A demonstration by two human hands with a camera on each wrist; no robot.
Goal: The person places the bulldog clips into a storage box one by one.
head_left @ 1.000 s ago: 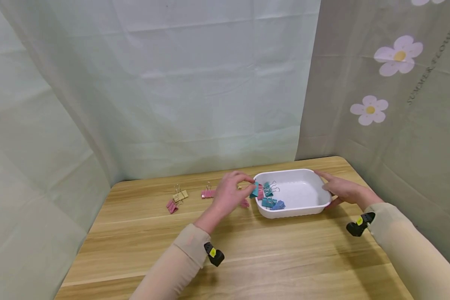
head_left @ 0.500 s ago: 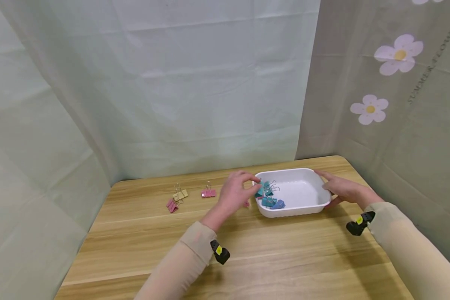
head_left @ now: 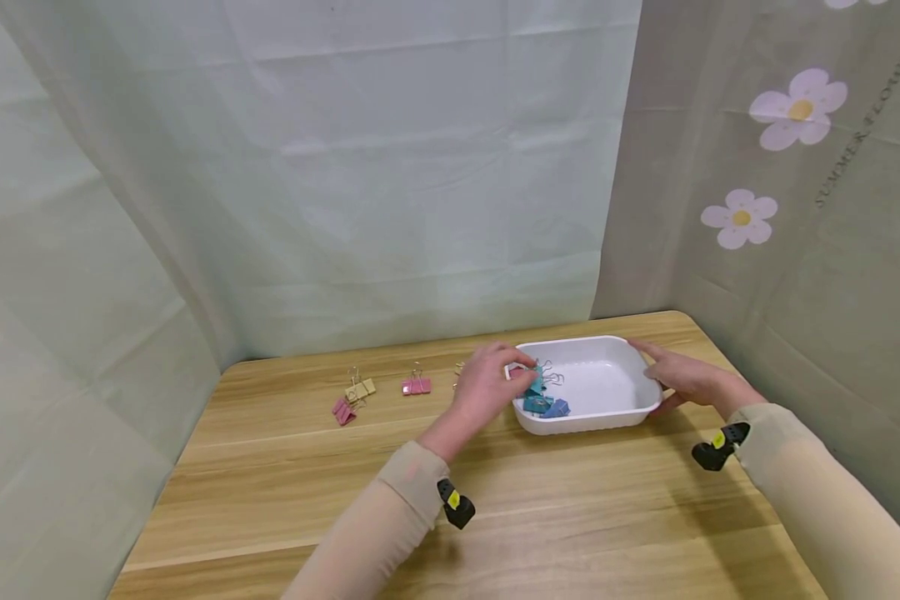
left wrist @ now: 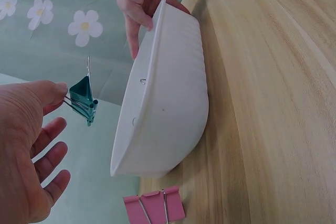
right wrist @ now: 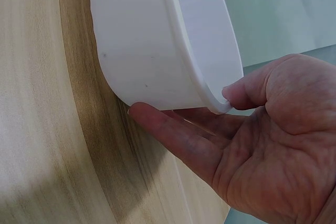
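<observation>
My left hand [head_left: 486, 382] is over the left end of a white tray [head_left: 585, 425]. Between thumb and fingertip it pinches a teal binder clip [left wrist: 82, 98] by its wire handle, and its other fingers curl loosely. Under and around that clip, the tray holds several clips, among them a teal one [head_left: 537, 404], a blue one [head_left: 558, 409] and a partly hidden pink one [head_left: 516, 372]. My right hand [head_left: 686, 377] grips the tray's right end. Its thumb hooks over the rim while the fingers [right wrist: 178, 137] support the outer wall from below.
To the left on the wooden table [head_left: 292, 492] lie a yellow clip [head_left: 361, 389], a pink clip [head_left: 343, 411] touching it, and another pink clip [head_left: 416, 387]. One more pink clip [left wrist: 154, 207] lies by the tray. Curtains [head_left: 420, 208] hang behind the table.
My left hand has moved right, carrying the teal clip from the tray's left rim to above the clips inside. The right hand and the tray have stayed in place.
</observation>
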